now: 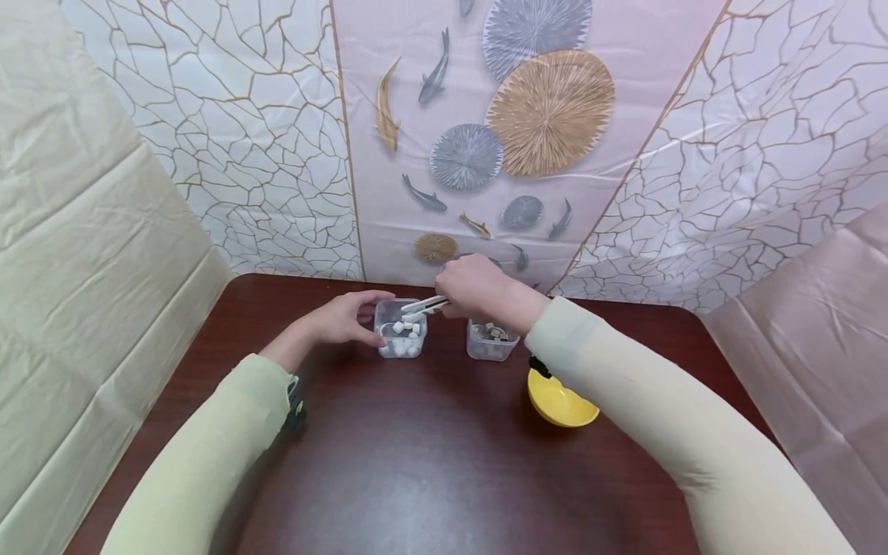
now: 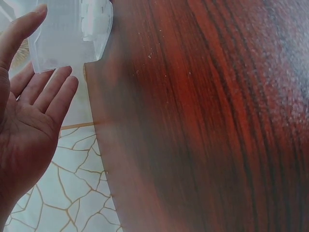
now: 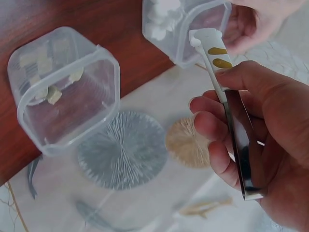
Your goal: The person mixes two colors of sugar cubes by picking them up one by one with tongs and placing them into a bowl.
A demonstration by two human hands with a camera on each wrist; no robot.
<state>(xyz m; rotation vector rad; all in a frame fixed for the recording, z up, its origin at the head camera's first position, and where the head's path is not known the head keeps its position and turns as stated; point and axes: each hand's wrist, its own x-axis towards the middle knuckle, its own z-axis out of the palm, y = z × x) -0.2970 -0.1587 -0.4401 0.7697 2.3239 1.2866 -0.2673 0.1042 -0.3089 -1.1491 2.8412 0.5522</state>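
Right hand (image 1: 472,284): thumb and fingers pinch a pair of tongs (image 3: 243,150) along the metal shanks, leaving the pale ends free to reach down over the mouth of the left container (image 2: 63,43); cannot tell whether the tips have a piece between them. Left hand (image 1: 340,317): thumb at the near corner of the same container, fingers at its far side, gripping it between them, probably to stop so light a box sliding under the tongs. White cubes (image 1: 398,327) lie loose in it. Just beside, to the right, the second clear container (image 3: 91,106) holds tan cubes (image 3: 54,94) and stands untouched; the pair look set side by side to keep the contents sorted. Yellow bowl (image 1: 558,405) sits nearer the body, below the right forearm, perhaps there for easy reach. All rest on the dark wooden table (image 1: 388,462).
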